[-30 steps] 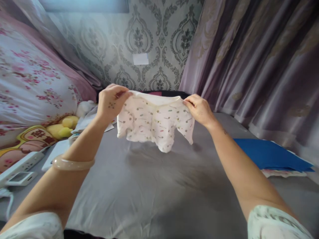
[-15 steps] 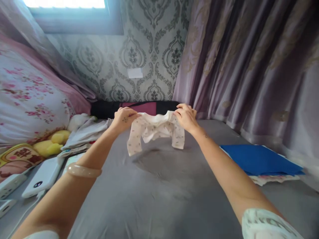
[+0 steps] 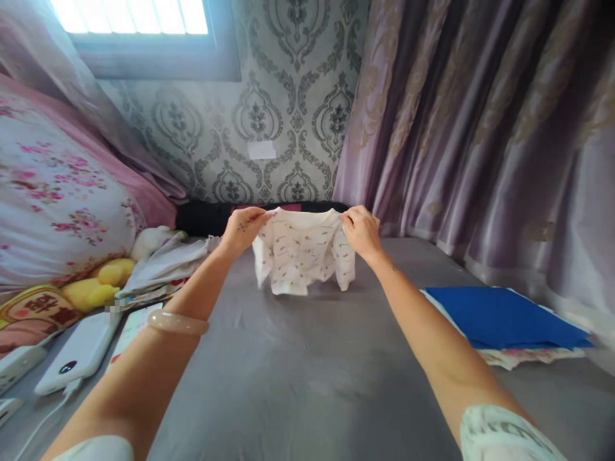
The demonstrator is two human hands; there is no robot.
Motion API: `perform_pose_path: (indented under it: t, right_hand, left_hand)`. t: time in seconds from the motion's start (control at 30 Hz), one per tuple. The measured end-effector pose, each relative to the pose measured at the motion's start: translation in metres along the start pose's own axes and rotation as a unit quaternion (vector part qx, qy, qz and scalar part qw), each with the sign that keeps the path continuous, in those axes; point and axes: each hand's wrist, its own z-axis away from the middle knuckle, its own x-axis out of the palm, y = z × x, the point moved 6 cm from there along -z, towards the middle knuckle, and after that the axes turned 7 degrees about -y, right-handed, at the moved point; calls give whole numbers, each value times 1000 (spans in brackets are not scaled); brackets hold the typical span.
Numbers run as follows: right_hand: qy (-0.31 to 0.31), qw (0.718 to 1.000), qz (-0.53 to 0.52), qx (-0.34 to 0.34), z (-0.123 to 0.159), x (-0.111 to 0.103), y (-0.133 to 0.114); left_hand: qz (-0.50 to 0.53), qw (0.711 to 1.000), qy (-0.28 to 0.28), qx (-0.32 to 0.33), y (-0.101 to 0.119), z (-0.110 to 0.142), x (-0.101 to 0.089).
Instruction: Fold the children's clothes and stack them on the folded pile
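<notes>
A small white long-sleeved baby shirt [image 3: 305, 250] with a scattered print hangs between my two hands above the grey bed sheet [image 3: 298, 378]. Its neckline faces up, and both sleeves dangle at the sides. My left hand [image 3: 246, 229] pinches one shoulder, fingers closed on the cloth. At the other shoulder my right hand [image 3: 361, 232] grips the fabric in the same way. The shirt's lower edge hangs near the sheet; whether it touches I cannot tell.
To the right lies a stack of folded cloth with a blue piece [image 3: 507, 318] on top. On the left are a white power bank [image 3: 79, 355] with a cable, a phone [image 3: 137, 330], plush toys [image 3: 98, 285], crumpled grey cloth [image 3: 166, 266] and a floral pillow [image 3: 62, 192]. Purple curtains [image 3: 461, 128] hang at right.
The shirt's body, billowed up and bunched before, now hangs down flatter with its printed front spread out. My hands keep hold of both shoulders. The view has tilted up slightly.
</notes>
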Motion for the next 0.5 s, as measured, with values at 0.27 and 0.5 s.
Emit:
perform_pose_path:
  t: [0.27, 0.5]
  right_hand:
    - [-7, 998, -49, 35, -5, 21, 11]
    - [7, 997, -68, 31, 2, 22, 4]
  left_hand:
    - [19, 998, 55, -3, -7, -1, 7]
    - [25, 997, 72, -18, -11, 10, 10]
